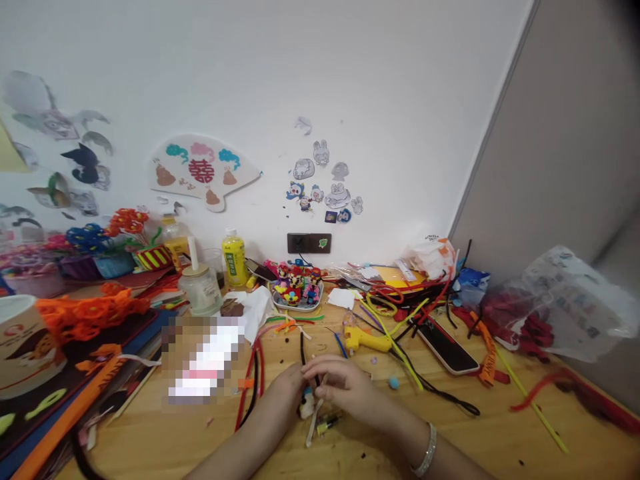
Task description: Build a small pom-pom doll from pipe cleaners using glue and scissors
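My left hand (pixel 289 395) and my right hand (pixel 345 385) meet over the near middle of the table. In the left one, its fingers mostly hidden, is a small white-and-blue craft piece (pixel 306 404). My right hand's fingers are curled, with the thumb against a white pipe cleaner (pixel 313 421) that hangs down toward the tabletop. Just beyond the hands a black pipe cleaner (pixel 302 348) sticks up; which hand has it, I cannot tell. A small yellow-and-black item (pixel 327 424) lies below my right hand.
Beyond the hands are a yellow glue gun (pixel 367 339), a tray (pixel 300 307) of small figures and a phone (pixel 447 347). A blue pompom (pixel 394 383) lies to the right. At left stand a glass jar (pixel 200 291), a yellow bottle (pixel 235 259) and a paper cup (pixel 30 347).
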